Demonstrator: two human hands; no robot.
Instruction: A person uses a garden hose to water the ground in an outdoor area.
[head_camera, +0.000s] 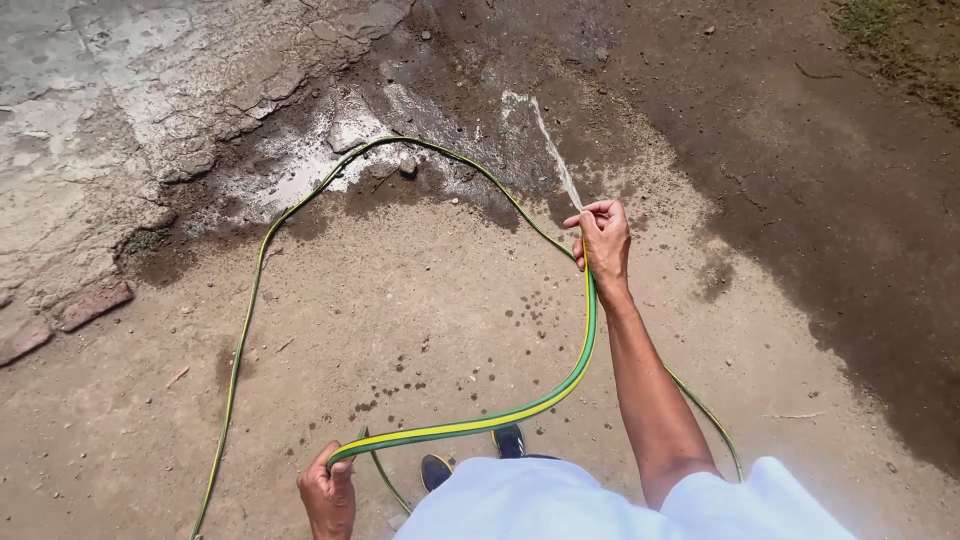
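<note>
A green and yellow garden hose (560, 385) loops over the dirt ground. My right hand (601, 240) grips the hose near its end, thumb over the opening, and a thin jet of water (553, 150) sprays up and away to the left. Low in the picture, my left hand (328, 492) is closed around the hose at a bend near my feet. From there the hose runs in a wide arc (262, 250) across the ground and back under my right arm.
Cracked concrete (120, 110) lies at the upper left, with a wet puddle (310, 160) at its edge. Dark wet soil (830, 200) covers the right side. Loose bricks (90, 300) sit at the left. My dark shoes (507, 440) show below.
</note>
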